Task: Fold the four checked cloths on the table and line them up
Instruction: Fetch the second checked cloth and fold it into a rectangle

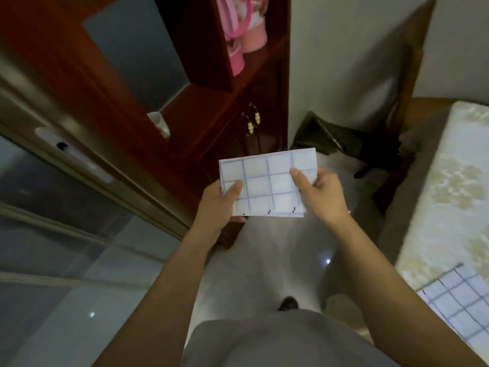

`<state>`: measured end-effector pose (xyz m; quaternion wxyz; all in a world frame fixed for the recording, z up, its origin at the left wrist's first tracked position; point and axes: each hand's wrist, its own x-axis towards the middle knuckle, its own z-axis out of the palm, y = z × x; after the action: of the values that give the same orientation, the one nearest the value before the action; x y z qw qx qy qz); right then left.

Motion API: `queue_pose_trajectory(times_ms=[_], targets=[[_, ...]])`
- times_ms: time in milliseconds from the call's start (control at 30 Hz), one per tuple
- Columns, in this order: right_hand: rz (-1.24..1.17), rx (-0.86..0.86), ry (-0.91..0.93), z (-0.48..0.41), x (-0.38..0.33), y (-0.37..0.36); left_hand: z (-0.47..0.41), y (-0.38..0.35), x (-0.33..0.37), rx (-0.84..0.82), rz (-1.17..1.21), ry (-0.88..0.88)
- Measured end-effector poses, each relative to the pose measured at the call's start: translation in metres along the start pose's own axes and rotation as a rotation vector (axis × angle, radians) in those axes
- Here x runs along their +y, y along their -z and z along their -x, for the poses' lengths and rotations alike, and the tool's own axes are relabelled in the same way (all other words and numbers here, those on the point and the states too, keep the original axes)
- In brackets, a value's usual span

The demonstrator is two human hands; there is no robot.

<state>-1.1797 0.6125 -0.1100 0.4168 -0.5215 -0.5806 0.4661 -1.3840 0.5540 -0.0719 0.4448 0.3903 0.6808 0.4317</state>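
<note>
A folded white cloth with thin blue-grey check lines (pixel 267 185) is held in the air in front of the person, over the pale glossy floor (pixel 264 260) and well apart from the counter (pixel 449 207), which is covered in a cream floral-patterned sheet at the right. The left hand (pixel 219 205) pinches the cloth's lower left corner, thumb flat on top and the other fingers hidden beneath. The right hand (pixel 321 197) pinches the right edge, its thumb pressed on the top face and its fingers (pixel 324 181) curled round behind the edge. The cloth lies roughly flat as a rectangle, slightly tilted, its layers showing along the bottom edge. Small black marks sit along that bottom edge, too small to read. A second white cloth with dark blue checks (pixel 460 305) lies spread on the near corner of the counter. A dark red-brown wooden cabinet (pixel 185 115) stands behind the held cloth, with pink items (pixel 246 30) on its shelf.
</note>
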Motion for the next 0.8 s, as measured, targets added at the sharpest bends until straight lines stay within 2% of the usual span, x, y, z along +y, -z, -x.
queue_pose_trajectory(times_ms=[167,400,533,800], targets=[[-0.001,0.239,-0.073,-0.012,0.029,0.047,-0.053,-0.059,0.015,-0.190,-0.059,-0.010],[-0.003,0.494,-0.291,-0.021,0.063,0.099,-0.122,-0.146,0.014,-0.446,-0.065,0.040],[0.001,0.642,-0.307,-0.059,0.070,0.122,-0.174,-0.192,0.019,-0.628,-0.107,0.034],[0.126,0.912,-0.318,-0.160,0.029,0.166,-0.296,-0.279,0.125,-0.795,-0.184,-0.245]])
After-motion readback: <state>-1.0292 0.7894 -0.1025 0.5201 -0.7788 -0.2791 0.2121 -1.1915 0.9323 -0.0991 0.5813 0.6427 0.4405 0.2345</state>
